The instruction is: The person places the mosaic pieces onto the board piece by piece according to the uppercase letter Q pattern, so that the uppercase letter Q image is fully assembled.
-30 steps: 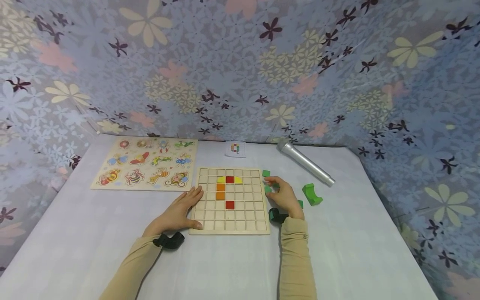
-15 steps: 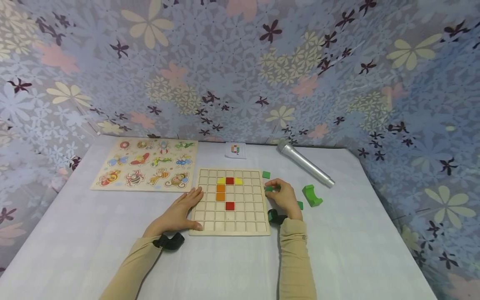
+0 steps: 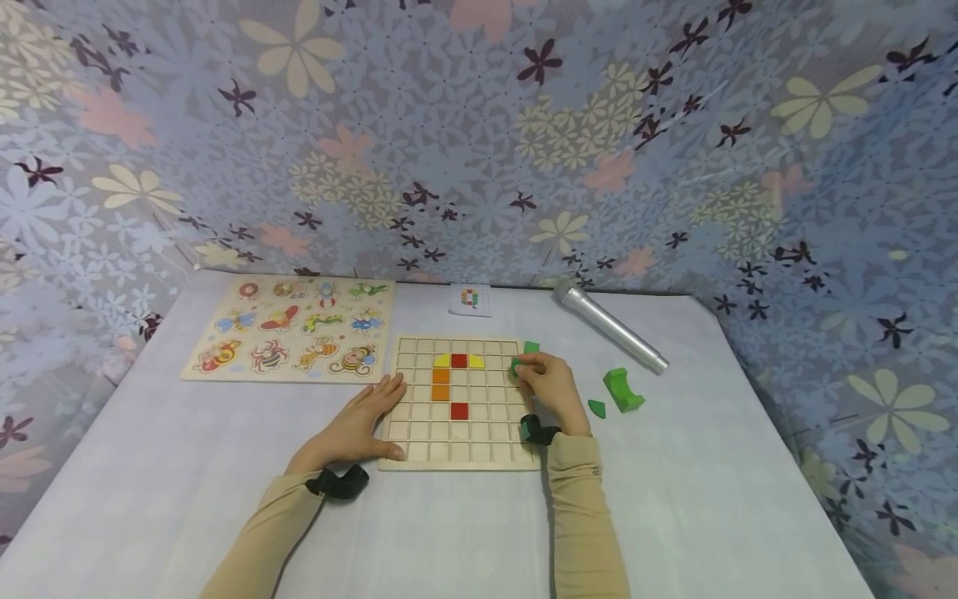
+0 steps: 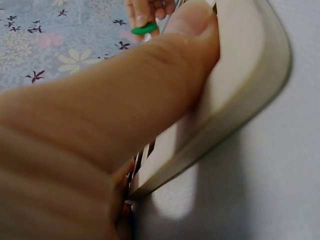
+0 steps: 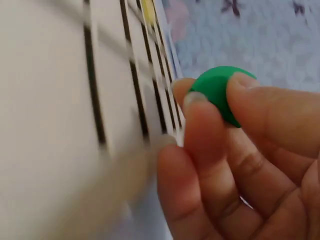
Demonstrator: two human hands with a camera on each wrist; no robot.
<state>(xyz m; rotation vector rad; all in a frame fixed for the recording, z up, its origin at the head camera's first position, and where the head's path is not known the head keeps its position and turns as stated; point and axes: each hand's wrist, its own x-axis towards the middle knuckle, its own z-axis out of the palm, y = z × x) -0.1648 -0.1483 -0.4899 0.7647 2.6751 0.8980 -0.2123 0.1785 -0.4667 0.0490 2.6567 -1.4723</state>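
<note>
A wooden grid board (image 3: 479,464) lies flat, bearing two red squares, two orange squares and two yellow pieces. The left hand (image 3: 356,424) rests spread on its left edge; in the left wrist view the thumb (image 4: 125,90) lies on the board's rim (image 4: 200,137). Above the board's right edge, the right hand (image 3: 555,389) pinches a green piece (image 3: 516,366). Seen from the right wrist, that green piece (image 5: 215,90) has a curved edge and sits between thumb and fingers of the right hand (image 5: 240,150). One green square (image 3: 531,347) lies beside the board's upper right corner.
An insect picture board (image 3: 299,329) lies at the left, a small pattern card (image 3: 470,299) behind the grid. To the right are a silver microphone (image 3: 614,327), a green arched block (image 3: 623,391) and a small green piece (image 3: 596,408).
The right hand has moved left and slightly up from the table beside the board to above its right edge, carrying a green piece. The left hand stays in place.
</note>
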